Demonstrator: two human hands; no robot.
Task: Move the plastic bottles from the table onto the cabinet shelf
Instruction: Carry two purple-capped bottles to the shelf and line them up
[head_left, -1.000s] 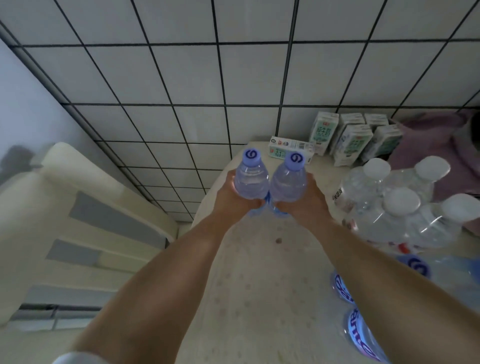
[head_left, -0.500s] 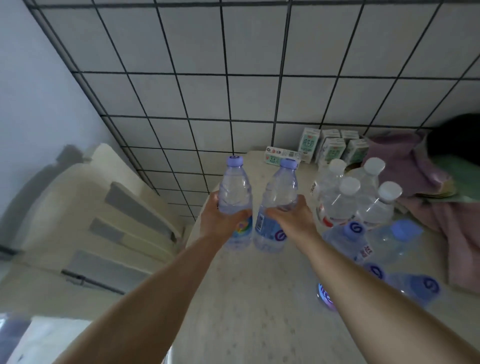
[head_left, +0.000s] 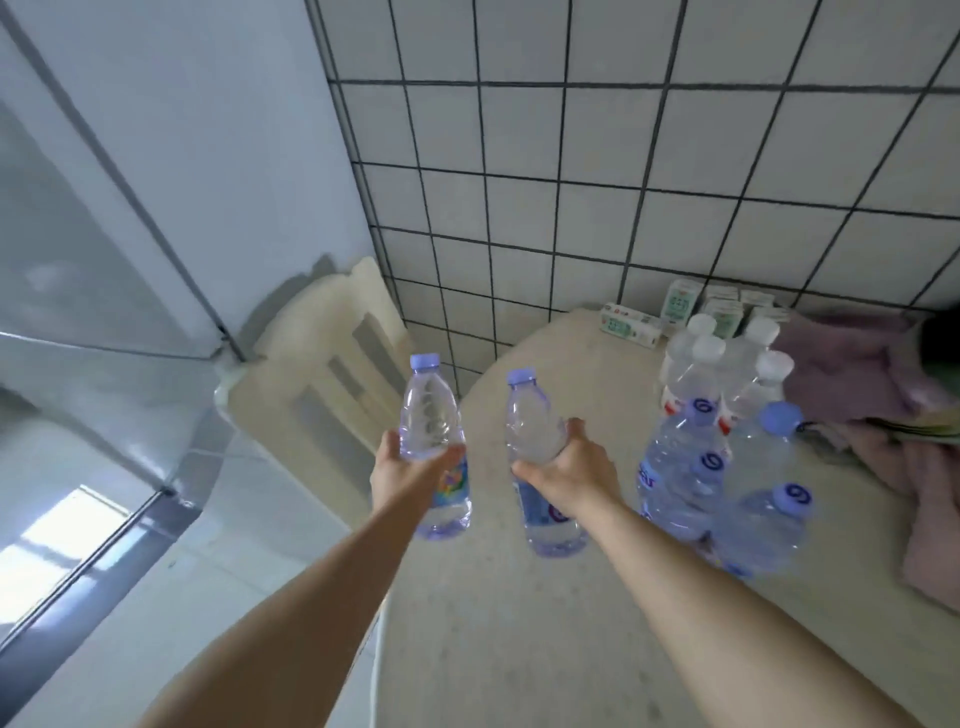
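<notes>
My left hand (head_left: 402, 475) grips a clear plastic bottle with a lilac cap (head_left: 430, 415) around its middle, upright, in the air past the table's left edge. My right hand (head_left: 569, 475) grips a second lilac-capped bottle (head_left: 532, 415), also lifted, above the beige table (head_left: 493, 649). Several more lilac-capped bottles (head_left: 691, 483) stand and lie on the table at the right. Behind them stands a pack of white-capped bottles (head_left: 727, 364). No cabinet shelf is plainly in view.
Small green and white cartons (head_left: 631, 323) stand against the tiled wall at the table's back. A pink cloth (head_left: 878, 395) lies at the right. A cream plastic chair (head_left: 332, 358) stands left of the table. A glass-panelled frame (head_left: 104, 260) fills the left side.
Both hands have lifted their bottles off the table and moved them apart and leftward. The view has swung left, bringing the glass-panelled frame into sight.
</notes>
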